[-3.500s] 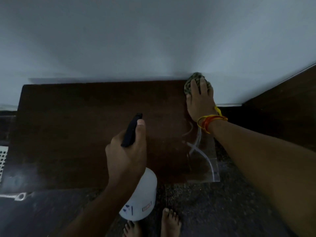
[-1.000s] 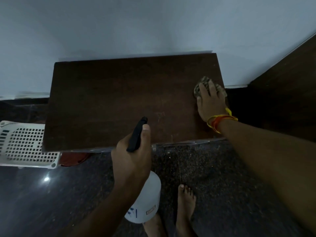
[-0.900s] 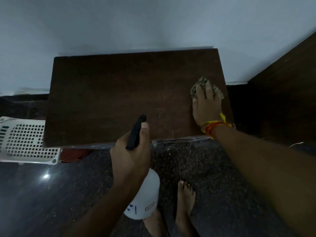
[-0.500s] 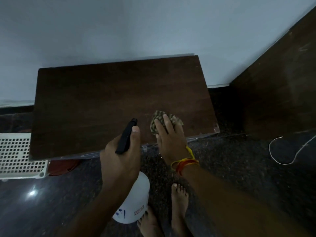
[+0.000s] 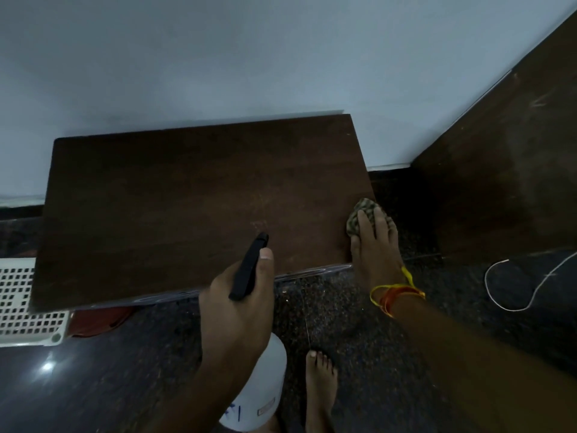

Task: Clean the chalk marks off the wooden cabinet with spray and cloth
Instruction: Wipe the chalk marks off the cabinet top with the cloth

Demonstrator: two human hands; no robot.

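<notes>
On the wooden cabinet [image 5: 187, 201], right hand [image 5: 376, 248] presses cloth [image 5: 365, 214]; left hand [image 5: 237, 310] grips spray bottle [image 5: 259, 392].

Home room corner: bare feet [image 5: 320, 389] on dark polished stone floor [image 5: 109, 376], painted wall [image 5: 249, 57], laundry basket [image 5: 22, 301].

Dark wooden cabinet top [image 5: 187, 198], crumpled cloth [image 5: 365, 217] at its right edge

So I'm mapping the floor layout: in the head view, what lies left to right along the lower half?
White perforated basket → left hand gripping the spray bottle → bare foot → right hand on the cloth → white cord.
</notes>
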